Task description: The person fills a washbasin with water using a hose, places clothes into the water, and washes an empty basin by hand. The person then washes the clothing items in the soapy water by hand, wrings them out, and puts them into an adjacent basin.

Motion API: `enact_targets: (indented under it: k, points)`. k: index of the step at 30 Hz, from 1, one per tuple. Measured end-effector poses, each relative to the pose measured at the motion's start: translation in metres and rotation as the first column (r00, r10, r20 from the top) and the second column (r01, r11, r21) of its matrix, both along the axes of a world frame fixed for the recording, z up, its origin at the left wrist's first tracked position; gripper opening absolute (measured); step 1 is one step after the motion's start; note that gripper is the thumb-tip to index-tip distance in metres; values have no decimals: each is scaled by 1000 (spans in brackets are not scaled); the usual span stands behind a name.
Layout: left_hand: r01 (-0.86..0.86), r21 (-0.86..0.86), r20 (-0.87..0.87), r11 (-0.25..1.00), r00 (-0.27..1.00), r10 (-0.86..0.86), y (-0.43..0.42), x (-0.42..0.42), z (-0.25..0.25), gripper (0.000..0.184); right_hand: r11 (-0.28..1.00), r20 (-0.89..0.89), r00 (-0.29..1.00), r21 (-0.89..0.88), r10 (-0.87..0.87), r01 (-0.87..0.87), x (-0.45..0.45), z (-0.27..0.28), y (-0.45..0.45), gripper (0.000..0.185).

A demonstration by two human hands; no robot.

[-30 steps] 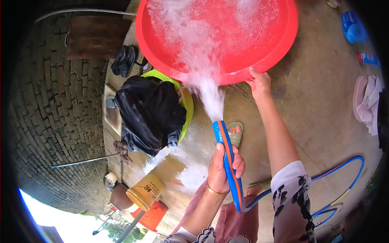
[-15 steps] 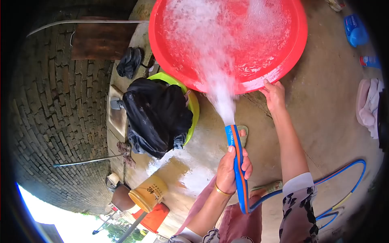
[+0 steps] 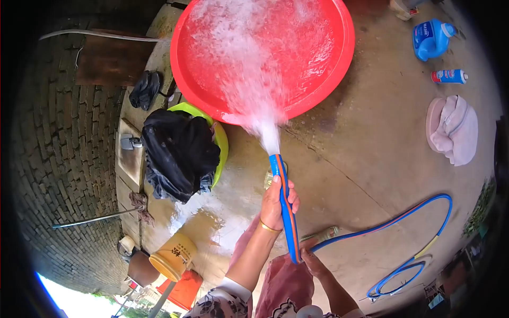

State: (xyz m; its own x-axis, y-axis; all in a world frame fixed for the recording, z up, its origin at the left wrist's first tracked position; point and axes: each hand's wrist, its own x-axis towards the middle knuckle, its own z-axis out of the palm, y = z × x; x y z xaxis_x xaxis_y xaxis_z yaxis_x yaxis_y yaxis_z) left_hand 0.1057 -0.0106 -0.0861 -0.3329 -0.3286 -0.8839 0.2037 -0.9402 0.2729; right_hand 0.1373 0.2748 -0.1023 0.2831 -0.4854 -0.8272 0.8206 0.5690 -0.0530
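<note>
My left hand [image 3: 274, 204], with a gold bracelet at the wrist, is closed around a blue hose [image 3: 287, 204] with an orange stripe, just below its mouth. From that mouth a strong stream of water [image 3: 260, 106] shoots into a large red basin [image 3: 323, 95]. Water churns inside the basin, which extends past the top of the view. Lower down, my right hand [image 3: 312, 261] is at the bend of the hose and appears wrapped on it, with its fingers partly hidden. Beyond that bend the hose runs right and coils on the ground.
Left of the basin, black cloth [image 3: 180, 151] heaps over a yellow-green tub [image 3: 221, 148]. A yellow bucket [image 3: 174, 257] and a mop [image 3: 101, 218] are near the brick wall [image 3: 58, 159]. At right lie a blue jug [image 3: 430, 40], a spray can [image 3: 449, 76] and pale pink cloth [image 3: 453, 130].
My right hand has left the basin's rim and moved down to the hose. My left hand keeps hold of the hose as water pours. The whole view has shifted, placing the basin further left.
</note>
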Motion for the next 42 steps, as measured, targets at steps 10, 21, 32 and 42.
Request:
enact_targets:
  k: [10, 21, 32, 42]
  points:
    - [79, -57, -6, 995, 997, -80, 29, -22, 42, 45, 1000, -489, 872, -1, 11, -13, -22, 138, 7, 20]
    - [230, -146, 10, 962, 973, -231, 53, -31, 114, 47, 984, -689, 707, 166, 159, -60, -37, 234, 20, 24]
    - [110, 56, -310, 992, 947, -87, 32, -10, 164, 44, 976, -695, 697, 213, 178, -37, -40, 266, -2, 31]
    - [100, 19, -242, 995, 966, -93, 12, -10, 183, 42, 974, -685, 697, 204, 212, -96, -40, 295, -30, 32]
